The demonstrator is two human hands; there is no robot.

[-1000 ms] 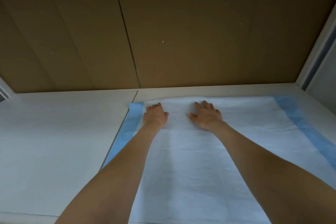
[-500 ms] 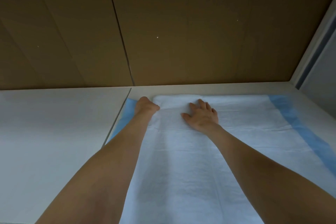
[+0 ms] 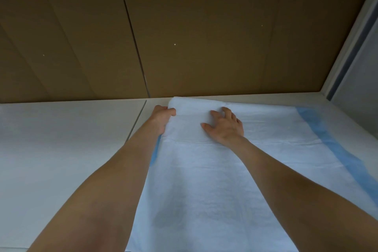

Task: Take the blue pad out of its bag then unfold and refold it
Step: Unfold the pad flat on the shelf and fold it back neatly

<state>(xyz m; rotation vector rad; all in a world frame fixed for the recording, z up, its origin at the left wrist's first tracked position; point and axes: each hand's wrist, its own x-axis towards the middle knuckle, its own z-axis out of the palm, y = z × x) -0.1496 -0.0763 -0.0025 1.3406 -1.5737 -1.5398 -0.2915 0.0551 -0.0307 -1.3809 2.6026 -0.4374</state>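
Gripping far corner of pad [image 3: 204, 180]: left hand [image 3: 162, 117], likely starting the refold | right hand [image 3: 225, 128] spread, pinning pad to desk [image 3: 61, 139]

The blue pad [image 3: 204, 180] lies spread white side up on the white table [image 3: 61, 139], with a blue border [image 3: 327, 143] along its 3 o'clock edge. The left hand [image 3: 161, 117] grips the pad's 11 o'clock corner, thumb on top. The right hand [image 3: 225, 127], near it toward 3 o'clock, presses spread fingers onto the pad. Brown cardboard panels [image 3: 204, 26] stand at 12 o'clock.
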